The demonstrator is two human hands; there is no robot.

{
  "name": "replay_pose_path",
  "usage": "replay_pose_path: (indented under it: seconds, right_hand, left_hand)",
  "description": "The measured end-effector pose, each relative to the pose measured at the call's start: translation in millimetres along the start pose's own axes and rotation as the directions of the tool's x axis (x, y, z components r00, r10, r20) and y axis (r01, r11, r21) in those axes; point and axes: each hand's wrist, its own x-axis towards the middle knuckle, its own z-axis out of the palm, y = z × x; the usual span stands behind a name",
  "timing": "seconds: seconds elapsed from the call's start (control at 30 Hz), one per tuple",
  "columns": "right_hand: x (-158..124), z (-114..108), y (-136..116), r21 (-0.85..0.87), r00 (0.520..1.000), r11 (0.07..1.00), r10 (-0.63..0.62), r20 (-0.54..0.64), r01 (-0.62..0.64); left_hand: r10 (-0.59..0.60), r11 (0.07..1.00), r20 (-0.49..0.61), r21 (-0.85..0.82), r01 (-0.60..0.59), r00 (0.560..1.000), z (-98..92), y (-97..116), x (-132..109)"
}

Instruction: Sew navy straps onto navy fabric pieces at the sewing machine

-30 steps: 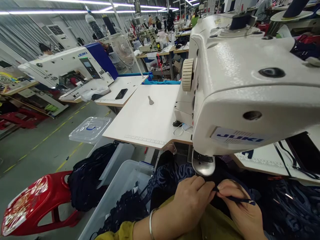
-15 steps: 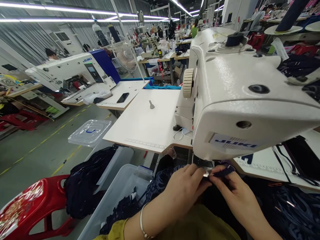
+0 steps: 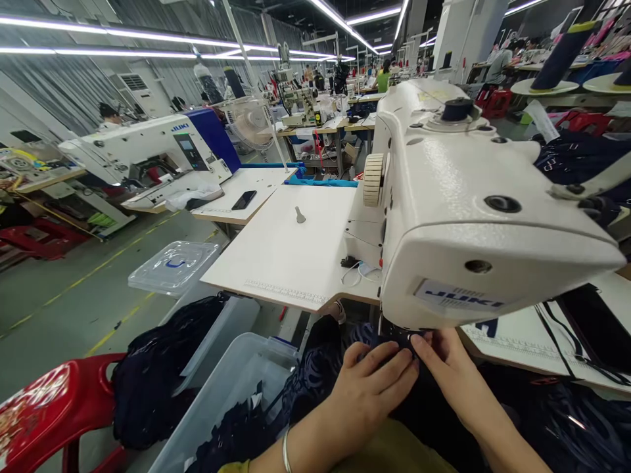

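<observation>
Under the head of the white sewing machine [image 3: 468, 263], both hands work close together on dark navy fabric [image 3: 401, 336]. My left hand [image 3: 372, 391] lies over the near left side of the fabric, its fingers bent and close together, holding it. On the right, my right hand [image 3: 451, 368] pinches the same fabric, thumb pointing to the machine head. The needle area is mostly hidden by the machine head and my fingers. A patterned navy garment [image 3: 315, 374] hangs down left of my left hand.
A clear plastic bin [image 3: 217, 374] of navy pieces stands at lower left, beside a red stool [image 3: 54, 401]. The white table [image 3: 276, 249] carries a small metal piece [image 3: 300, 215]. A phone [image 3: 244, 200] lies farther back. More navy cloth [image 3: 566, 420] is at lower right.
The white strip and the navy strip end seen between my fingers are out of sight now. My left hand has turned flatter over the fabric, and the view has tilted slightly up.
</observation>
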Motion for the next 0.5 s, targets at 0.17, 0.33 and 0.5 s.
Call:
replay_pose_path:
  seconds: [0.17, 0.33, 0.5]
  right_hand:
    - [3, -1, 4, -0.108, 0.995, 0.992, -0.068, -0.071, 0.060]
    - [20, -8, 3, -0.279, 0.988, 0.958, -0.099, -0.115, 0.064]
    - [37, -10, -7, -0.403, 0.983, 0.904, -0.178, -0.048, 0.143]
  left_hand:
    - [0.000, 1.000, 0.011, 0.021, 0.000, 1.000, -7.3, 0, 4]
    - [-0.053, 0.994, -0.076, 0.087, 0.059, 0.996, -4.4, 5, 13]
    - [-0.121, 0.990, -0.067, 0.062, 0.125, 0.990, -4.6, 6, 24]
